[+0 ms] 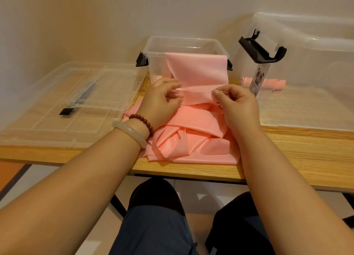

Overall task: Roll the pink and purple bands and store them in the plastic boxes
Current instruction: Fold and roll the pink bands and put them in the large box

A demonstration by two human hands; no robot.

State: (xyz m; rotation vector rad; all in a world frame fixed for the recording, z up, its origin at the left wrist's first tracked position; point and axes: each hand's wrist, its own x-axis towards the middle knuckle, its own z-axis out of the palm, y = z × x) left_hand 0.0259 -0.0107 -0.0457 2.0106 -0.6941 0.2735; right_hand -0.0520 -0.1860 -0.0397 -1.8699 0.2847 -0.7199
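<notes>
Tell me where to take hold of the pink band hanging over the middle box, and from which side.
Take the pink band at its near crosswise fold, one corner per hand, coming from the front. It hangs flat and wide over the clear box rim, so edge pinches likely keep it square; the left hand and right hand pinch there now.

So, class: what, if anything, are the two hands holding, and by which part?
The pink band: left hand and right hand each pinch a fold across it, one at either side edge.
</notes>
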